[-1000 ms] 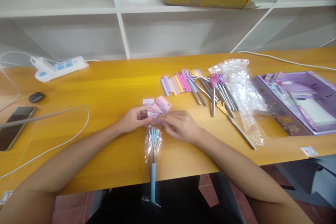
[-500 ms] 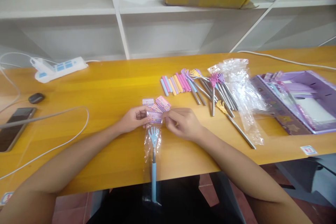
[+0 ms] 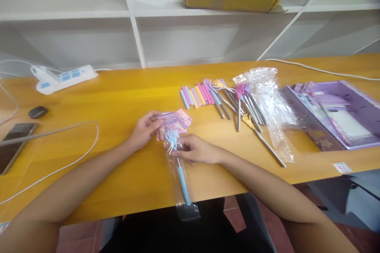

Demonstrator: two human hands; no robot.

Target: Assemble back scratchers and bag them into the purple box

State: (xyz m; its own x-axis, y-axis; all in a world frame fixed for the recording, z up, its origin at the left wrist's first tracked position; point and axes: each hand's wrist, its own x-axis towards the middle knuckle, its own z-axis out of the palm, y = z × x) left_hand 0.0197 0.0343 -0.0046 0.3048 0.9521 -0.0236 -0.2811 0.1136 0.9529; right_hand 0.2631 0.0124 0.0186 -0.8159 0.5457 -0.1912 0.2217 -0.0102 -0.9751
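Observation:
A light blue back scratcher (image 3: 183, 184) lies in a clear plastic bag (image 3: 190, 211), its hand-shaped head pointing away from me and its lower end over the table's front edge. My right hand (image 3: 198, 149) is closed on the back scratcher's neck through the plastic. My left hand (image 3: 147, 128) pinches the printed purple card top (image 3: 168, 118) of the bag between thumb and fingers. Pink and purple printed cards (image 3: 184, 118) lie just beyond, partly overlapped by that top. How the bag's top is closed is too blurred to tell.
Coloured handle sleeves (image 3: 196, 95) lie beside several back scratchers (image 3: 239, 104) with metal rods. Clear bags (image 3: 267, 95) are heaped next to a purple box (image 3: 323, 136). At left are a power strip (image 3: 67, 79), a phone (image 3: 16, 142) and a white cable (image 3: 96, 138).
My right hand has moved from the card top down to the back scratcher's neck. The bagged scratcher has shifted away from me and tilted, its lower end swinging right.

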